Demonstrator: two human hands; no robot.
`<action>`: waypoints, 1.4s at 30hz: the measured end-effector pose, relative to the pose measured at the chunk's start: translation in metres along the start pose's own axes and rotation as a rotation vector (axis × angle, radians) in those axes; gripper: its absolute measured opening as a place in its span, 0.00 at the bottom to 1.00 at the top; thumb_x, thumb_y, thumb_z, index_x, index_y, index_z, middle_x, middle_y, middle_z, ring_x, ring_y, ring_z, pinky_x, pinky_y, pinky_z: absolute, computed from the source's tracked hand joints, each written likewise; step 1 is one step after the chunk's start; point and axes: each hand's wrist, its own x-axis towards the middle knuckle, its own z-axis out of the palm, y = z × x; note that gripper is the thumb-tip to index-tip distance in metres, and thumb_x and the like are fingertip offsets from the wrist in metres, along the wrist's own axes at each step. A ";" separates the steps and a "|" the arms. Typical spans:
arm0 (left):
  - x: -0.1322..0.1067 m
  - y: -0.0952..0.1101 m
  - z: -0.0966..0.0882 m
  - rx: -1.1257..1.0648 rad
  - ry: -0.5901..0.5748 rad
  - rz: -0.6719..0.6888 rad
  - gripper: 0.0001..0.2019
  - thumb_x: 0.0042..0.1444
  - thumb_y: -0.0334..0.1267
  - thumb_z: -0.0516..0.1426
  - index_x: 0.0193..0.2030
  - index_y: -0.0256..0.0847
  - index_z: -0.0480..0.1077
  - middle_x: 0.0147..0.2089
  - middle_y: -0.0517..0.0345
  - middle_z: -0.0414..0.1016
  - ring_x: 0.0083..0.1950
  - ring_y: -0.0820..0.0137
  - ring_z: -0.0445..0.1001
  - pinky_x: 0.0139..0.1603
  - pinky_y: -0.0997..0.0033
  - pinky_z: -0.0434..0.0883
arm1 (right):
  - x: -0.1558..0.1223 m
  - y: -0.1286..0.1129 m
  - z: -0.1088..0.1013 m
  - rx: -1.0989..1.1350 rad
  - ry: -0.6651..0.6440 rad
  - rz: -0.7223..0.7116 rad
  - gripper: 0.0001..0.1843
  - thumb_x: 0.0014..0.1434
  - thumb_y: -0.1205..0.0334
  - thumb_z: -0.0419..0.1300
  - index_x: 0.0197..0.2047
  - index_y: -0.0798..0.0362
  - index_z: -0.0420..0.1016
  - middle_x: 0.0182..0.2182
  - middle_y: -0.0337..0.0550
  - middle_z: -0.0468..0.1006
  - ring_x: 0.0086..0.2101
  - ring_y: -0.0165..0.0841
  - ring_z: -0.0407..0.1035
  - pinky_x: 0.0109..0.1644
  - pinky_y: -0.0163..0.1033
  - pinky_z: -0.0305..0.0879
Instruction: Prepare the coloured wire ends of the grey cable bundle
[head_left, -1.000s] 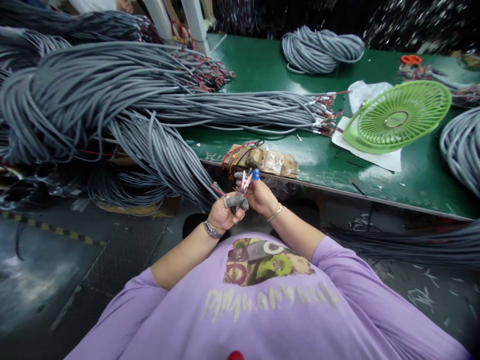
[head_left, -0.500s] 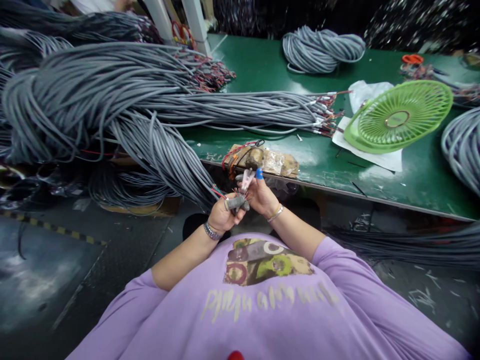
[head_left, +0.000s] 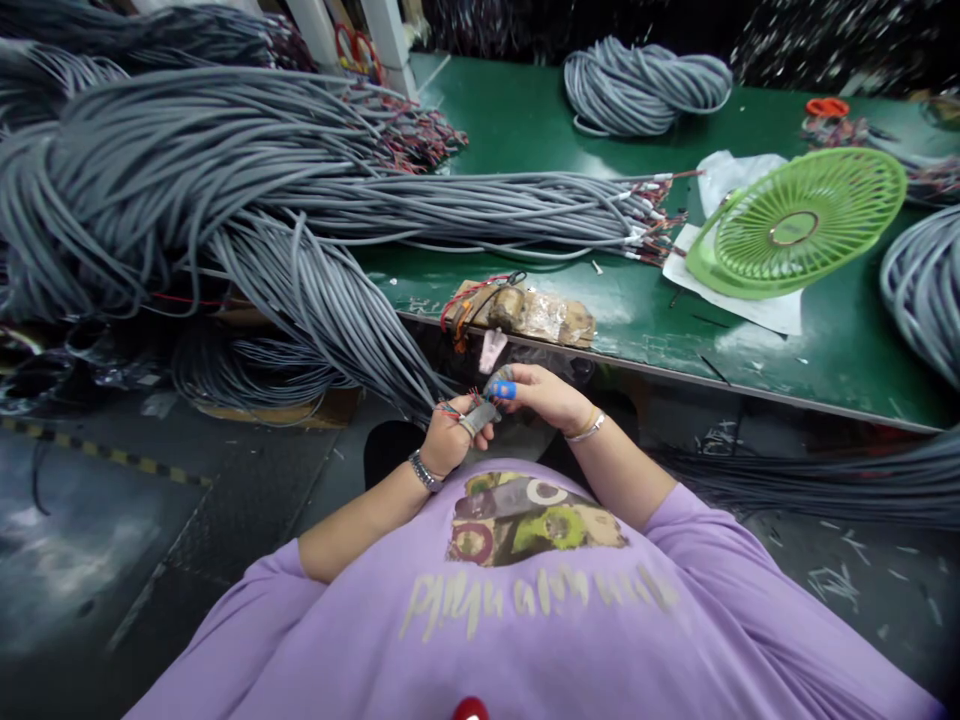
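Note:
My left hand [head_left: 448, 437] is closed around the end of a grey cable, where thin coloured wires [head_left: 448, 409] fan out. A grey cover [head_left: 481, 416], seemingly on the thumb, lies across the wires. My right hand [head_left: 551, 398] is pinched at the wire tips just right of it, with a blue finger cot [head_left: 503, 389] on one finger and a grey cover beside it. The exact strand between its fingertips is hidden. Above the hands, a pale pink two-pronged piece [head_left: 492, 350] sticks out at the bench edge, apart from both hands.
A wooden block with tape [head_left: 551, 318] sits on the green bench [head_left: 487, 110] edge. Grey cable bundles [head_left: 465, 205] stretch across the left, one drooping towards my hands. A green fan [head_left: 806, 225] stands on white paper at right, near a cable coil [head_left: 645, 88] and orange-handled scissors [head_left: 826, 107].
My right hand has come away from the pale pink piece, moving down and right, and now pinches at the wires. My left hand has turned slightly and keeps hold of the cable.

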 end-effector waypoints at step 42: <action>-0.006 -0.014 -0.011 -0.075 -0.141 -0.083 0.22 0.54 0.54 0.60 0.25 0.33 0.73 0.21 0.50 0.76 0.18 0.73 0.73 0.17 0.78 0.62 | -0.003 0.029 0.037 -0.136 0.229 -0.100 0.18 0.48 0.48 0.67 0.29 0.55 0.69 0.23 0.35 0.69 0.23 0.25 0.60 0.26 0.33 0.58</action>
